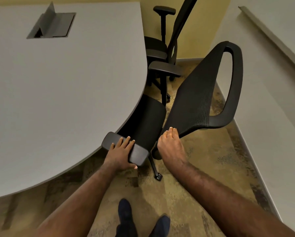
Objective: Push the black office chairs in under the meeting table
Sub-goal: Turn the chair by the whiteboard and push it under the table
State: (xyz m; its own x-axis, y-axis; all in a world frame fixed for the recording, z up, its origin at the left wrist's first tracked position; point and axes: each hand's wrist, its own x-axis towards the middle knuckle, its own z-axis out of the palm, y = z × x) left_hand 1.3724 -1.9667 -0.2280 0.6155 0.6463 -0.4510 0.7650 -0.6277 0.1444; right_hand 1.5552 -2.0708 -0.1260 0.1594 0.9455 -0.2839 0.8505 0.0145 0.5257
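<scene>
While right hand (170, 146) holds — mesh backrest (194, 100), padded armrest (138, 153)

- The curved pale grey laminate counter (66, 91) has a darker grey edge.
- The square grey metal cable hatch (57, 26) set in it is a mid grey.
- The nearer black office chair (148, 120) carries a fine dotted pattern across its black mesh chair back (194, 103).
- Its black padded armrest (138, 152) is plain matt black.
- The farther black office chair (156, 47) is black all over.
- The mottled carpet (186, 194) is tan with dark brown blotches.
- The back wall (148, 23) is dull yellow, and the side wall (271, 91) is off-white.
- The shoes (126, 211) are dark navy.
</scene>
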